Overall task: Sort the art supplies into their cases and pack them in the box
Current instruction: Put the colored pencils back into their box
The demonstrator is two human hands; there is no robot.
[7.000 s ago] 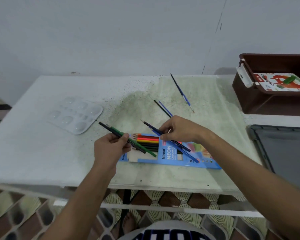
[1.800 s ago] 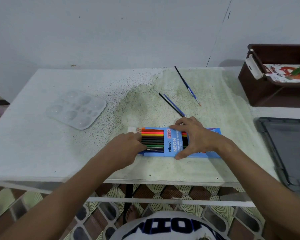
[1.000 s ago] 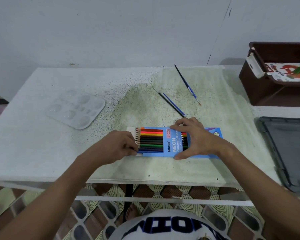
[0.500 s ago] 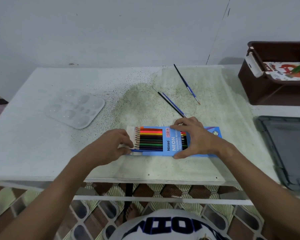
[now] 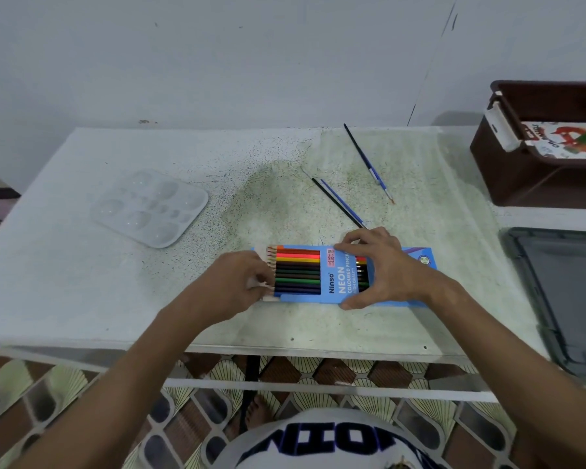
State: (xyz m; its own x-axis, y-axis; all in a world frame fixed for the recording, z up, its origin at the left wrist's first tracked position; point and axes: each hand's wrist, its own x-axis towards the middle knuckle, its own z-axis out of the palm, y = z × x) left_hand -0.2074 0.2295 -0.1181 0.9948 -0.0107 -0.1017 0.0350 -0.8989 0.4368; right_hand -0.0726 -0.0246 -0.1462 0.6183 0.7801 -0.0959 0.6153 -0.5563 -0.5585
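A blue coloured-pencil case [image 5: 339, 282] lies flat near the table's front edge, with several coloured pencils [image 5: 296, 272] showing through its window. My right hand [image 5: 376, 265] grips the case across its width, thumb at the near edge and fingers at the far edge. My left hand [image 5: 241, 282] is at the case's left end, its fingers curled around the white end flap by the pencil tips. Three paintbrushes lie beyond: two side by side [image 5: 339, 203] and one further back [image 5: 367, 162].
A clear plastic paint palette [image 5: 149, 206] sits at the left of the white table [image 5: 65, 282]. A brown box [image 5: 521, 170] holding a printed pack [image 5: 562, 140] stands at the far right. A dark grey lid [image 5: 565, 292] lies at the right edge.
The loose pencils I held seven seconds ago now lie in the case. Over the last second my left hand slid slightly left to the end flap; my right hand kept its grip.
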